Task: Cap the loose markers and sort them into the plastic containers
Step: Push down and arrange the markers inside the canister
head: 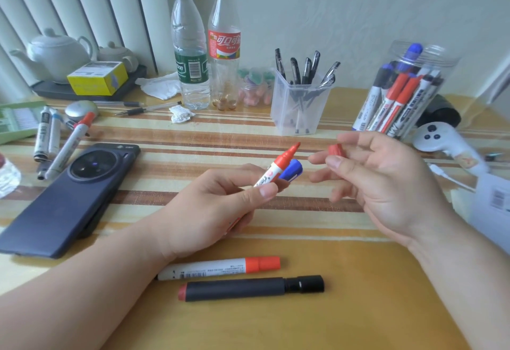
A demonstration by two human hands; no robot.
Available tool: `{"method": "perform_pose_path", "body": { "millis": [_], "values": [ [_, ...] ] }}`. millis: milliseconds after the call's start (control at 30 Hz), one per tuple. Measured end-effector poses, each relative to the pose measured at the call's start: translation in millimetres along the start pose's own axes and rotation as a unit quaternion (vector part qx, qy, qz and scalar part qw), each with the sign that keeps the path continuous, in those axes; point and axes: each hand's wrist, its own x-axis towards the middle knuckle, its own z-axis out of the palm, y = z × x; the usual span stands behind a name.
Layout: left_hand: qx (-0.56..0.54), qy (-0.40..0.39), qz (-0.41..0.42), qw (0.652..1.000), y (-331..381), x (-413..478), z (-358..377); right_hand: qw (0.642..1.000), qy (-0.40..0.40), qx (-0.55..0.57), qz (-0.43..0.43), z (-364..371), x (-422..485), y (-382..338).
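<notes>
Several capped markers [397, 101] fill the plastic jar [441, 54]; left of it my left hand [209, 211] grips an uncapped red marker [284, 159], my right hand [386, 184] pinching its red cap [335, 150], others lying unsorted.

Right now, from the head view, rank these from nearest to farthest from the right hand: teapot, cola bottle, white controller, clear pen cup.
1. White controller, just right of the right hand.
2. Clear pen cup, behind, leftward.
3. Cola bottle, farther back left.
4. Teapot, far back left.

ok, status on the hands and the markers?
Left hand grips uncapped red marker plus blue-capped marker. Right hand pinches red cap, short of the tip. Gap between clear.
</notes>
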Motion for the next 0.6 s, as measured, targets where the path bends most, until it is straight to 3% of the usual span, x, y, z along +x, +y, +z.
{"method": "perform_pose_path", "body": {
  "millis": [133,300,600],
  "values": [
    [0.028,-0.008,0.009,1.000,1.2,-0.6,2.0,0.999,-0.028,-0.002,-0.026,-3.4,-3.1,-8.4],
    [0.109,-0.028,0.037,0.993,-2.2,-1.7,1.8,0.993,-0.082,0.087,-0.014,-6.4,-4.0,-9.3],
    [0.163,-0.062,0.071,0.982,-1.6,-1.5,5.8,0.989,-0.145,-0.024,-0.019,-1.3,-7.9,-5.5]
  ]
}}
